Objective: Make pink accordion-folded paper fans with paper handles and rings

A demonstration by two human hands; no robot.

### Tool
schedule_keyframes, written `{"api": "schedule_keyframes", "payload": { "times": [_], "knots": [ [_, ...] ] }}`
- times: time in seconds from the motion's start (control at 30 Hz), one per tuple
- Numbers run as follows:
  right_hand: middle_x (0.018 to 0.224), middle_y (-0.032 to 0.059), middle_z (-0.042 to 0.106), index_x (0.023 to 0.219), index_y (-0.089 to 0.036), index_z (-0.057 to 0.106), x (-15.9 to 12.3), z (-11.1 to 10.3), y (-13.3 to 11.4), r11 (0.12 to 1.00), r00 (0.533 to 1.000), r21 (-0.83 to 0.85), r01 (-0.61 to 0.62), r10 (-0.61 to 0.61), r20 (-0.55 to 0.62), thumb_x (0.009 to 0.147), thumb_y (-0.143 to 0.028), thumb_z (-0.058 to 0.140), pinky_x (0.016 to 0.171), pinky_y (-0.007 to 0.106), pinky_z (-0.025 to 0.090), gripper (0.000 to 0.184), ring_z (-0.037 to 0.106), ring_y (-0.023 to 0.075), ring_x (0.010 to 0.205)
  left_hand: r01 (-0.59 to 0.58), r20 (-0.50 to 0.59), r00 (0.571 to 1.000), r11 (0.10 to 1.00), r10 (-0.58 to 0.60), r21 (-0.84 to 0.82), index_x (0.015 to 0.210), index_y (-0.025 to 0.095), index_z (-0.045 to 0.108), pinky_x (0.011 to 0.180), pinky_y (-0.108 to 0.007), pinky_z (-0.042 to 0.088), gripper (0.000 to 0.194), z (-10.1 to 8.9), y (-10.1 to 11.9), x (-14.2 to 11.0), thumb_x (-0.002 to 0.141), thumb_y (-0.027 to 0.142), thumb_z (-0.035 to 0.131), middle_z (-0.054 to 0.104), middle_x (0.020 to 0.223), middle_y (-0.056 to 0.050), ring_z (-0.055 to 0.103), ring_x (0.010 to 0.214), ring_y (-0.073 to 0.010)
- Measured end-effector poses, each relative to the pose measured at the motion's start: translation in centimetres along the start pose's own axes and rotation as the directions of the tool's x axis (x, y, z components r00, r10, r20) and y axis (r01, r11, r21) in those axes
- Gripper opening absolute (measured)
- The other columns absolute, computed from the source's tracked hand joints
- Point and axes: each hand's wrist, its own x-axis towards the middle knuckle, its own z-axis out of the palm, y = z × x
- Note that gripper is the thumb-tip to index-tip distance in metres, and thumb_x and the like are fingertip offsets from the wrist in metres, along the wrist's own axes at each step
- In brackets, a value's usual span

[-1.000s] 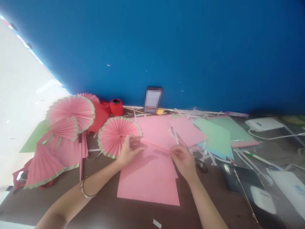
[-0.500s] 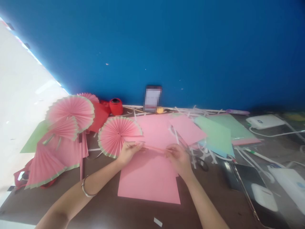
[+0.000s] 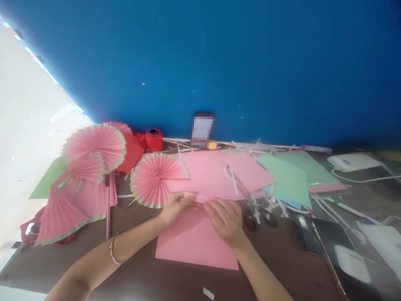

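A pink sheet of paper [image 3: 197, 246] lies on the brown table in front of me, its far edge turned up in a narrow fold. My left hand [image 3: 180, 206] pinches the left end of this folded edge between thumb and fingers. At the right end, my right hand [image 3: 224, 217] has its fingers bent together over the fold, thumb side hidden. Just beyond my left hand lies a pleated pink paper fan [image 3: 153, 177] with a pale green rim. Another pink sheet [image 3: 200, 165] lies flat behind the fold.
Several pleated fans [image 3: 94, 146] overlap at the left, near a red roll [image 3: 154, 141]. Scissors [image 3: 260, 216] lie right of my right hand, among white paper strips. Green sheets [image 3: 285, 177], a dark phone [image 3: 328, 234] and white devices [image 3: 354, 161] sit at the right. A blue wall rises behind.
My right hand has moved slightly left and turned palm down over the fold. The folded edge has come down closer to the sheet, and the scissors' handles are more exposed.
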Motion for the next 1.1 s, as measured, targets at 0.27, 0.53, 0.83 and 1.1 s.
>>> {"api": "schedule_keyframes", "payload": {
  "times": [0.27,0.53,0.83,1.1],
  "knots": [
    [0.09,0.0045,0.07,0.098,-0.024,0.061,0.3,0.5,0.4,0.999,0.999,0.011,-0.032,0.032,0.002,0.085,-0.007,0.046,0.087,0.037,0.04,0.026,0.062,0.0199,0.093,0.108,0.068,0.993,0.974,-0.096,-0.201,0.079,0.008,0.064,0.089,-0.043,0.046,0.032,-0.3,-0.6,0.2,0.072,0.039,0.068,0.07,0.082,-0.014,0.065,0.091,-0.0284],
    [0.091,0.0044,0.069,0.099,-0.025,0.061,0.1,0.8,0.2,0.984,0.994,0.142,-0.104,0.101,0.028,0.086,-0.01,0.046,0.087,0.038,0.042,0.025,0.062,0.02,0.093,0.234,0.181,0.965,0.935,-0.19,-0.268,0.104,0.008,0.062,0.096,-0.043,0.041,0.034,-0.3,-0.2,0.4,0.075,0.024,0.066,0.07,0.091,-0.013,0.063,0.097,-0.0261],
    [0.087,0.0032,0.069,0.095,-0.025,0.06,0.7,0.6,-0.3,0.998,1.0,0.062,-0.02,0.021,-0.021,0.084,-0.009,0.048,0.086,0.036,0.037,0.023,0.061,0.0194,0.09,0.236,0.245,0.953,0.941,-0.176,-0.243,0.101,0.007,0.064,0.098,-0.042,0.039,0.032,-0.4,-0.1,0.4,0.072,0.022,0.067,0.068,0.098,-0.015,0.061,0.101,-0.0267],
    [0.076,0.003,0.063,0.083,-0.021,0.057,1.6,0.5,-0.8,0.973,0.986,0.155,-0.169,0.165,0.033,0.088,-0.015,0.042,0.078,0.035,0.033,0.017,0.054,0.0178,0.078,0.025,0.261,0.964,0.997,-0.044,0.074,0.102,0.012,0.066,0.095,-0.039,0.042,0.035,-0.4,0.6,-0.2,0.074,0.033,0.064,0.066,0.105,-0.011,0.058,0.105,-0.0266]
  ]
}}
